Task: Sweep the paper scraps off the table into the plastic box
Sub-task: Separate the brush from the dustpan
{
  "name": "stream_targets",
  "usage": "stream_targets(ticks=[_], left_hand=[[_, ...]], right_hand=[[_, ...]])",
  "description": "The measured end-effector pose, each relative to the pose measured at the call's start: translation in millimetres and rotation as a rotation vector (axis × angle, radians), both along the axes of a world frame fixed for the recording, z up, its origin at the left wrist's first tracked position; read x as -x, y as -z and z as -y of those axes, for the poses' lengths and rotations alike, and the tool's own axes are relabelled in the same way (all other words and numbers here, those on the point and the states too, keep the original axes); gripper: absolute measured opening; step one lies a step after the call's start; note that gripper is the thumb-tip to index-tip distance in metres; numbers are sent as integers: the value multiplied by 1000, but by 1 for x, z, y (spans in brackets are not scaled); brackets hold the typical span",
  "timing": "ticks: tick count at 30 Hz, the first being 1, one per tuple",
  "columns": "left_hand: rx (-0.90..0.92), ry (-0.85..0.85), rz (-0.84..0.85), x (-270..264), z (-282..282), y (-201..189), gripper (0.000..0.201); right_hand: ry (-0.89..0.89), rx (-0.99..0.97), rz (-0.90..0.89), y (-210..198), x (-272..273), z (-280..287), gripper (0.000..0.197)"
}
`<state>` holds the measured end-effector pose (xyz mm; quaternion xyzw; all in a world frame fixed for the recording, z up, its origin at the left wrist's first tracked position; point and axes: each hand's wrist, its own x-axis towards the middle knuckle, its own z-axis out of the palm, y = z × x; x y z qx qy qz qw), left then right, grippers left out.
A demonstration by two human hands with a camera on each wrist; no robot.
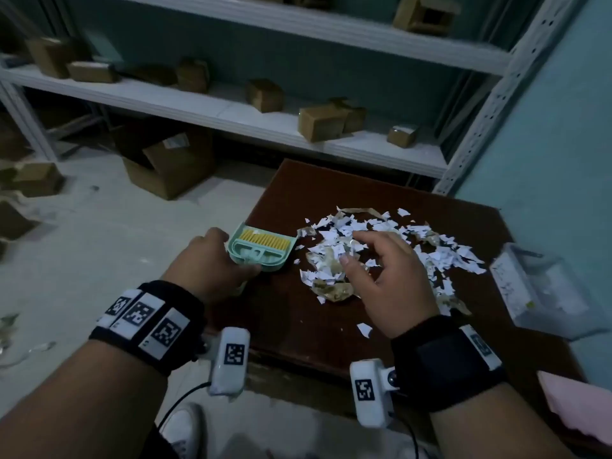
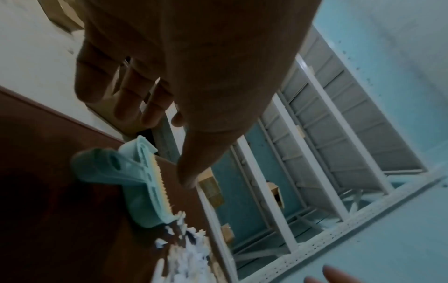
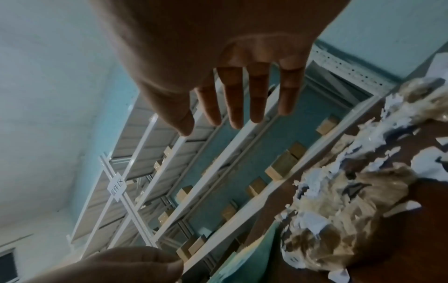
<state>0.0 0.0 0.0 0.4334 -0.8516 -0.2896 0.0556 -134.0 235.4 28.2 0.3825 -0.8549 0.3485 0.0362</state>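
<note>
A heap of white and tan paper scraps (image 1: 381,246) (image 3: 339,201) lies in the middle of the dark brown table (image 1: 298,326). My right hand (image 1: 374,260) (image 3: 230,95) hovers over the heap's near left part, fingers spread and holding nothing. A mint-green dustpan with a yellow-bristled brush in it (image 1: 261,248) (image 2: 143,183) lies at the table's left edge. My left hand (image 1: 212,256) (image 2: 174,134) is right by its handle with the fingers loosely extended and no grip visible. The clear plastic box (image 1: 543,289) sits at the table's right edge.
White metal shelving (image 1: 265,114) with small cardboard boxes stands behind the table. A pale blue wall (image 1: 563,127) runs along the right. An open carton (image 1: 172,167) sits on the floor to the left. A pink thing (image 1: 576,405) lies at the near right corner.
</note>
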Motion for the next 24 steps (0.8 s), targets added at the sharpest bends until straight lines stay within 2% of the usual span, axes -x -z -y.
stream_targets(ticks=[4,6,8,10,18,24], left_hand=[[40,65,208,11,-1,13,69],[61,95,253,16,-2,20,57],[86,102,233,20,0,22,36],[96,96,162,23,-1,22,24],[215,77,-77,17,-19,7,15],[142,207,-333,11,-37,-3,12]], right_hand=[[-39,-69,32,10,12,20,42],[-69,-78,40,17,13,29,42],[-82,-69,57,24,14,34,42],[-97,-68,49,28,11,37,41],[-114,-91,-10,30,11,27,37],[-47,-115,-91,17,20,11,35]])
